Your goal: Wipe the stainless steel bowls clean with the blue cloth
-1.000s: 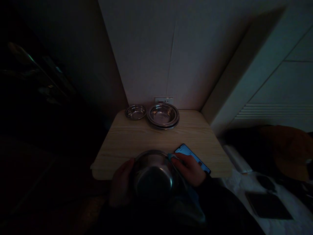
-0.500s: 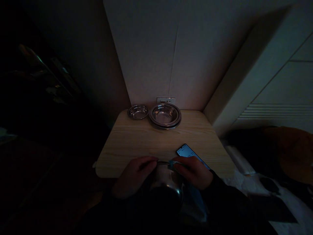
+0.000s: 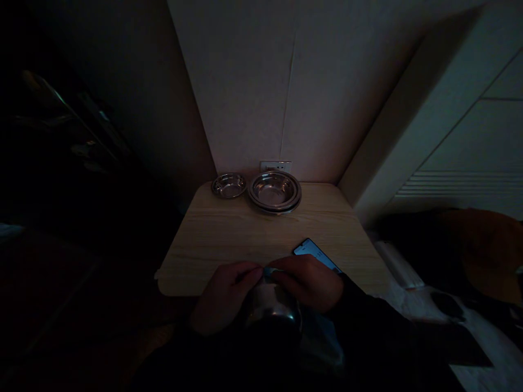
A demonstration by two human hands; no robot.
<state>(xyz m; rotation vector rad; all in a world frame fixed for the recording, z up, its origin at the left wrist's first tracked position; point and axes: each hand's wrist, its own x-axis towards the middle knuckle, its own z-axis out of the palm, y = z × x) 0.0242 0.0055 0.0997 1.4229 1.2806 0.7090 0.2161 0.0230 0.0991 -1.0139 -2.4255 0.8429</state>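
Note:
A shiny metal bowl [image 3: 273, 306] is tilted at the table's near edge, its lower part lost in darkness. My left hand [image 3: 227, 294] grips its rim on the left, with thumb and fingers pinched together. From the right, my right hand [image 3: 309, 280] presses a small bluish cloth [image 3: 268, 271] onto the rim, close to the left fingertips. Most of the cloth is hidden under the fingers. Just beyond the right hand a phone [image 3: 314, 251] with a lit screen lies on the table, partly covered by that hand.
On the wooden table [image 3: 220, 234], a small metal dish [image 3: 229, 186] and a stack of metal bowls [image 3: 274, 191] stand at the back by the wall. A wall socket [image 3: 276, 166] is behind them. Dark cloth-like items [image 3: 429, 245] lie at the right. The room is dim.
My right hand has slid left along the rim with the cloth, nearing my left hand. More of the phone's lower end is uncovered. My left hand has kept its grip.

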